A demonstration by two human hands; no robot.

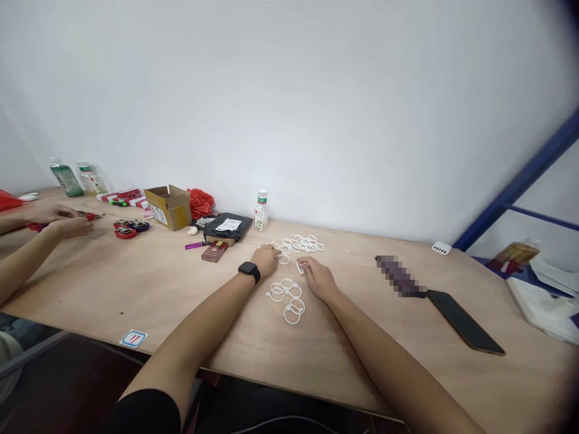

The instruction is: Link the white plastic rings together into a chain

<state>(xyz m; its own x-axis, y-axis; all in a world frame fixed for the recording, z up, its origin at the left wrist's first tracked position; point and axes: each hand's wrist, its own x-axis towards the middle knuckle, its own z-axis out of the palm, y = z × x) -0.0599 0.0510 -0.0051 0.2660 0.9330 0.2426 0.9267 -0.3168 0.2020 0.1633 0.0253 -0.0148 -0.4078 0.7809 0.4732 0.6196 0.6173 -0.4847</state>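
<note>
My left hand (265,260), with a black watch (249,271) on its wrist, rests at the left edge of a pile of white plastic rings (307,243). Its fingers are curled and close together, touching the rings there; whether they grip one is hidden. Between the thumb and fingers of my right hand (320,278) is a white ring (299,267), seen nearly edge-on just above the table. Nearer to me, between my forearms, lies a second loose group of several white rings (293,311), some overlapping, with small knobs on them.
Left of my hands lie a dark red box (214,251), a purple pen-like item (195,245), a black parcel (228,226) and an open carton (169,208). A bottle (260,211) stands by the wall. A dark flat slab (464,321) lies right. Another person's hands (67,224) work at far left.
</note>
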